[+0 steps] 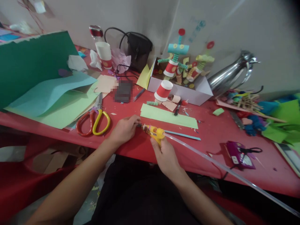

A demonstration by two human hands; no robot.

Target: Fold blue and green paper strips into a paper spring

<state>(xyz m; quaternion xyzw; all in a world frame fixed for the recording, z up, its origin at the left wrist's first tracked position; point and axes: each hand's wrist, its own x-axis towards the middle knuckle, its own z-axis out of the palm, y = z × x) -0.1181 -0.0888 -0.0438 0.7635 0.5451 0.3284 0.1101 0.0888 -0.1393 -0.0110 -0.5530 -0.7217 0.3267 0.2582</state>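
Note:
My right hand (167, 157) is wrapped round the handle of a yellow hot glue gun (153, 131), which points left. A long see-through glue stick (211, 159) runs from its back toward the lower right. My left hand (125, 128) is closed in a pinch just off the nozzle, on something small and dark that I cannot make out. Behind the glue gun lie a light green paper strip (168, 116) and a thin blue strip (185, 135). Scissors (98, 120) with one red and one yellow handle rest left of my left hand.
A white box (182, 90) holds paper-cup figures; a red-and-white cup (164, 90) stands before it. Coloured paper sheets (58, 103) cover the left. A purple power adapter (240, 154) with a cable sits right. A metal jug (231, 73) leans against the wall.

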